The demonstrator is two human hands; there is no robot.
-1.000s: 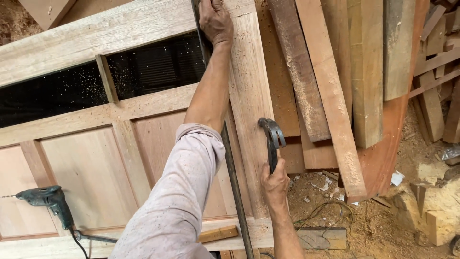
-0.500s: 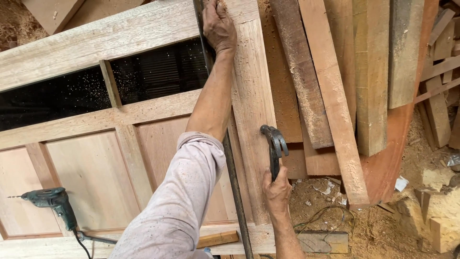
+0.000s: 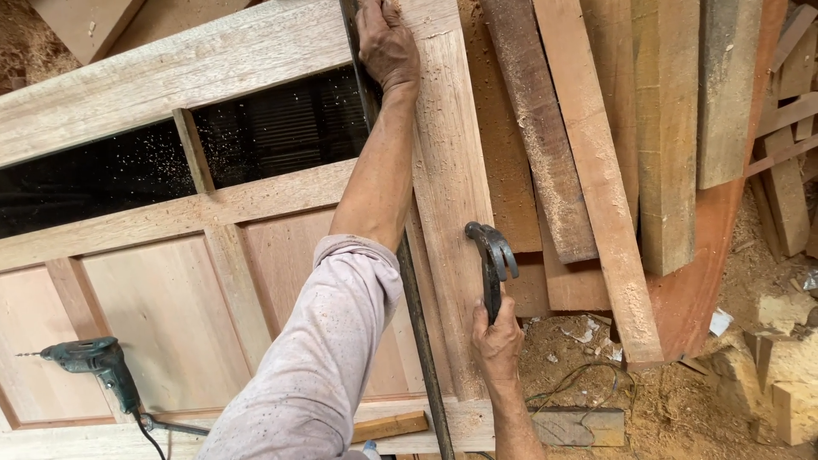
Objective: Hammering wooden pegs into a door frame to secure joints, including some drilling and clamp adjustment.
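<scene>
Step, door frame [image 3: 452, 213] at frame centre: my left hand [image 3: 388, 47], fingers closed, grips the dark bar [image 3: 417, 315] at top centre, my right hand [image 3: 497, 341] is fisted around the hammer [image 3: 492, 255] at lower centre; best struck squarely, bar pinned firm.

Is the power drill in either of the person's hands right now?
No, the power drill lies alone on the door panel, while the right hand grips a hammer.
</scene>
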